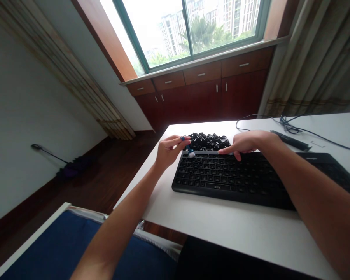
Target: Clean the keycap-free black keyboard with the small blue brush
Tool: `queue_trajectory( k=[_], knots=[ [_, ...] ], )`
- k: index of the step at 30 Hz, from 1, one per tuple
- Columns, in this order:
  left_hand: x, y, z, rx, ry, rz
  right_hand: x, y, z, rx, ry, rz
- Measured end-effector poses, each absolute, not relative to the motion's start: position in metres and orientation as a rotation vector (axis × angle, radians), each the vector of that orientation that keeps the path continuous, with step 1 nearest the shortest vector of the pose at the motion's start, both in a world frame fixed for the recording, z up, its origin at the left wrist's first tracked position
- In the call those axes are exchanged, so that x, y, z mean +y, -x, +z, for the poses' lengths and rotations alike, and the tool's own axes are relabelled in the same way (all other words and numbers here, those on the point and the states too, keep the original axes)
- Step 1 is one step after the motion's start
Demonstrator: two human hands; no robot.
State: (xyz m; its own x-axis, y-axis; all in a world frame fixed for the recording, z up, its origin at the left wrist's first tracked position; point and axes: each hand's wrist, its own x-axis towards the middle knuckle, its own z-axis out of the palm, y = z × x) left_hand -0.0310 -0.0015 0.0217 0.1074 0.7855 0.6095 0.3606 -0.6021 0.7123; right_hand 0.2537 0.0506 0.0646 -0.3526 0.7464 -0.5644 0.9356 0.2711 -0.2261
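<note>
A black keyboard [210, 195] lies on the white table, its keycaps off and square key sockets bare across the left part. Pinched between the thumb and fingers of my left hand [169, 151] is a small blue brush [189, 148]. Its white tip touches the keyboard's upper left corner. My right hand [247, 143] rests at the upper edge, index finger stretched left along it and thumb bent down onto the keys area; it appears to grip the frame there. Behind the keyboard, between both hands, lies a heap of loose black keycaps [207, 140].
On the white table [221, 214] at back right are a black bar-shaped object [293, 140], a bent thin wire piece [317, 144] and a tangled black cable [288, 123]. A blue padded seat or bed [61, 245] stands at lower left. An umbrella [68, 171] lies by the wall.
</note>
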Motion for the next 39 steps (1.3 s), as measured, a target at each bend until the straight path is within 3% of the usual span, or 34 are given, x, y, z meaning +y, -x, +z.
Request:
queue_trajectory(
  k=[3, 10, 17, 25, 32, 39],
  knots=[
    [0.001, 0.035, 0.023, 1.077, -1.924, 1.577, 0.05, -0.254, 0.065, 2.211, -1.517, -0.748],
    [-0.005, 0.033, 0.018, 0.904, -1.892, 1.024, 0.051, -0.254, 0.064, 2.205, -1.507, -0.745],
    [-0.004, 0.025, 0.022, 1.035, -2.051, 1.64, 0.053, -0.256, 0.062, 2.207, -1.51, -0.74],
    [-0.003, 0.027, 0.015, 0.919, -1.856, 1.226, 0.05, -0.254, 0.065, 2.201, -1.517, -0.735],
    [-0.006, 0.019, 0.02, 1.049, -2.17, 1.757, 0.056, -0.257, 0.059, 2.202, -1.522, -0.748],
    [-0.01, 0.017, 0.022, 0.939, -2.292, 1.69, 0.053, -0.254, 0.063, 2.197, -1.516, -0.75]
  ],
)
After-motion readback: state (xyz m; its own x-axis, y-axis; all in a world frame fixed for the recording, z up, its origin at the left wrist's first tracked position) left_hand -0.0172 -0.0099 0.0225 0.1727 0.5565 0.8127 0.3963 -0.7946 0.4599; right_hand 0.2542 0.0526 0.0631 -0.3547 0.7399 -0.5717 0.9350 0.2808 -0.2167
